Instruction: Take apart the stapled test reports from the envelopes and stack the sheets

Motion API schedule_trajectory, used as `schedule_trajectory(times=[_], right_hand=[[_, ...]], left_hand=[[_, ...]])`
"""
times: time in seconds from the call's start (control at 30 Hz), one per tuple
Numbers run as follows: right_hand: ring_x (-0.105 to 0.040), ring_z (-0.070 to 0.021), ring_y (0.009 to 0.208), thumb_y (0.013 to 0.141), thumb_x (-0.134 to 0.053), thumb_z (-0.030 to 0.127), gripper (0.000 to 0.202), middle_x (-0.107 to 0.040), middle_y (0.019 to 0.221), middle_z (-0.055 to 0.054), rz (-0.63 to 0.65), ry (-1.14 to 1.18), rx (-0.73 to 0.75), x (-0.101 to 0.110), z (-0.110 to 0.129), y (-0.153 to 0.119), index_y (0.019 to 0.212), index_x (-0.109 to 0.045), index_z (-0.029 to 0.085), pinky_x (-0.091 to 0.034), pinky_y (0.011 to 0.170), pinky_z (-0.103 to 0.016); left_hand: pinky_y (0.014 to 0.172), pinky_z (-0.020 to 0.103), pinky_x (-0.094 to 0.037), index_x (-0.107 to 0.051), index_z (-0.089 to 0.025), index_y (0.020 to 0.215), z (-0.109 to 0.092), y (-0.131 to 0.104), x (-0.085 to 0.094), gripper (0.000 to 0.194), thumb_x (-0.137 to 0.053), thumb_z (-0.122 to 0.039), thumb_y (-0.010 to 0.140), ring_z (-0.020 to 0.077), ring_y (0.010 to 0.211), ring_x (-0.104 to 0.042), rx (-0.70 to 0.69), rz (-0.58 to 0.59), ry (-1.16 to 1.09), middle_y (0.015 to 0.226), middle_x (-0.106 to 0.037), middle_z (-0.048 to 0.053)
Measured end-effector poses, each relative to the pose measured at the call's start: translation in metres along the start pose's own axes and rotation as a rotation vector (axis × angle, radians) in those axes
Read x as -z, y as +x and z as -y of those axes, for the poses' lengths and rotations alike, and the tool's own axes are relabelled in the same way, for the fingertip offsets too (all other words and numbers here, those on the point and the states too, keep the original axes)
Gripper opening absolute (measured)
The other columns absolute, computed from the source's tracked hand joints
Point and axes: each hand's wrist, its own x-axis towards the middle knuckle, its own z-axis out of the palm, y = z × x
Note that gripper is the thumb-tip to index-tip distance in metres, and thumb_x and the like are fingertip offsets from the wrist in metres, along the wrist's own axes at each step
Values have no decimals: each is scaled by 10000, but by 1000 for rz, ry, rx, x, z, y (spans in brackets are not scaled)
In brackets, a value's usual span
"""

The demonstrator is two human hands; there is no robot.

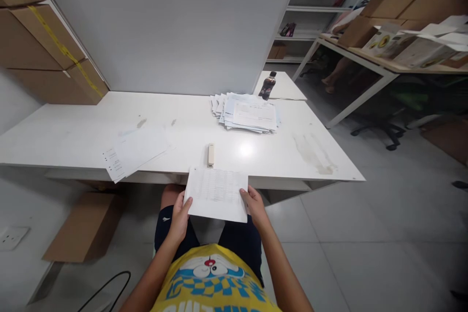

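Note:
A white sheet of paper (218,195) printed with a faint table is held over my lap, its far edge reaching the front of the desk. My left hand (180,215) grips its left edge, thumb on top and fingers beneath. On the right edge my right hand (254,204) pinches it the same way. Whether it is one sheet or a few together, I cannot tell. Just beyond the paper a small cream stapler (211,155) lies on the white desk (190,126).
Loose papers (137,151) lie at the left, partly over the front edge. A paper stack (252,114) sits at the back right near a dark drink bottle (267,86). A grey panel (171,24) rises behind. Cardboard boxes (40,44) stand on the left.

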Motion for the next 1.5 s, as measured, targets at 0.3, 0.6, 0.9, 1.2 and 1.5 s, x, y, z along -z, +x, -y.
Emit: schedule_trajectory(times=[0.3,0.6,0.9,1.2,1.5], right_hand=[[-651,-249,842,741,-608,470,558,-699,960,-86,-172,-284,26,30,30,16,1218,-539,188,-505,763,-377],[-609,-234,883,787,-453,326,625,-630,1102,-111,-156,-743,99,25,52,17,1394,-383,198,-483,749,-363],[-589,-225,707,785,-440,330,601,-631,793,-59,-286,-791,83,32,49,18,1353,-447,135,-469,666,-349],[-519,-278,1100,877,-362,264,410,-613,1152,-145,-376,-1000,577,10,62,17,1215,-559,142,-415,948,-470],[-478,-252,1163,774,-386,10,540,-558,1313,-104,210,-1140,737,-77,60,33,1266,-535,175,-415,922,-415]], left_hand=[[807,346,-509,-600,-164,1101,9,6,-34,476,-724,-405,708,265,965,-647,67,146,-44,1058,-692,110],[810,361,-511,-619,-152,1071,24,0,-42,477,-728,-370,661,276,978,-645,84,7,-34,1039,-700,117],[661,314,-526,-666,-142,1026,15,3,-47,480,-721,-460,671,251,838,-670,154,118,33,977,-715,120],[582,293,-507,-692,-110,993,16,9,-60,546,-739,-524,641,228,727,-661,146,172,38,883,-726,122],[570,300,-506,-681,-109,929,16,10,-62,520,-752,-511,607,211,664,-645,176,116,29,755,-704,80]])
